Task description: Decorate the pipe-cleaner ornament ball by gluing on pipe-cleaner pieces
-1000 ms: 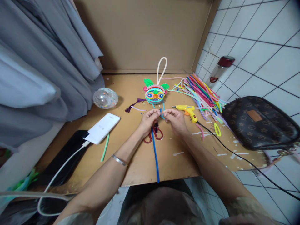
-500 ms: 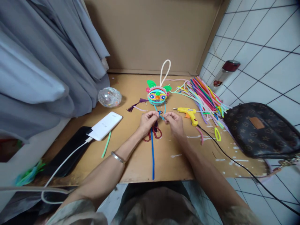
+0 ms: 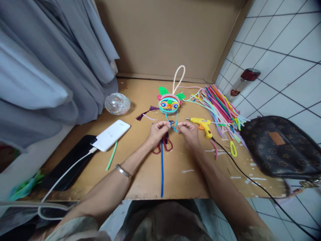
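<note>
My left hand (image 3: 159, 134) is closed, its thumb and finger pinching a short bent piece of blue pipe cleaner (image 3: 171, 124). Close by on the right, my right hand (image 3: 188, 133) is also pinched; what its fingertips hold is too small to make out. Light-blue pipe cleaner strands (image 3: 177, 117) run down from a colourful lion-like head ornament (image 3: 169, 104) and end between my hands. Red-handled scissors (image 3: 168, 144) lie partly hidden beneath my left hand, beside a dark tassel. A long blue pipe cleaner (image 3: 162, 174) points toward the table's front edge.
A yellow glue gun (image 3: 202, 124) with a black cord lies right of my hands. Behind it are a bundle of pipe cleaners (image 3: 220, 103) and a brown bag (image 3: 283, 147). On the left are a clear ball (image 3: 117, 103), a white power bank (image 3: 111, 135) and a black phone (image 3: 70, 164).
My right hand has drawn slightly away to the right, widening the gap between the fingertips. My left hand stays pinched on the blue piece. The view has shifted a little.
</note>
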The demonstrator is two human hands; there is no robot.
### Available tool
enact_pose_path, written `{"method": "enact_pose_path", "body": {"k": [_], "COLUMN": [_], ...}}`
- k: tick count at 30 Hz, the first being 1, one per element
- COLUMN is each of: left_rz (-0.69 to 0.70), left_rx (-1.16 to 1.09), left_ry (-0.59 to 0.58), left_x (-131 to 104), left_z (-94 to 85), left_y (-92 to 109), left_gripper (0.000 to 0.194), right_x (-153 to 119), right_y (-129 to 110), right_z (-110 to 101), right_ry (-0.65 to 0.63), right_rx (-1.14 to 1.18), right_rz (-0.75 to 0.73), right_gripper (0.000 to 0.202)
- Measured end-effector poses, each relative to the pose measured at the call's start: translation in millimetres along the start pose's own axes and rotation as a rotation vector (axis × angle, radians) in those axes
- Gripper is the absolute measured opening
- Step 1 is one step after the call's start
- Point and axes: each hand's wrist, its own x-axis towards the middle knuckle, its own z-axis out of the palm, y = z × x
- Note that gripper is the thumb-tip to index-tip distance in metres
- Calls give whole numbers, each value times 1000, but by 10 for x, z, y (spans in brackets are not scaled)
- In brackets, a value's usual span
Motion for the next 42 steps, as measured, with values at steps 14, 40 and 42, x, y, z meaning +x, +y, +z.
{"method": "enact_pose_path", "body": {"k": [14, 40, 42], "left_rz": [28, 314, 326], "left_rx": [27, 352, 373], "left_ry": [-34, -109, -125], "left_x": [-2, 976, 998], "left_z": [17, -117, -151], "left_y": [-8, 839, 837], "left_gripper": [29, 17, 18], "right_x": [-13, 1062, 1123], "right_y": [24, -166, -156], "right_z": [-1, 183, 203], "right_ry": [90, 282, 289], "right_rx": [-93, 180, 191], "right_rz": [-170, -145, -161], "right_gripper": [25, 17, 16]}}
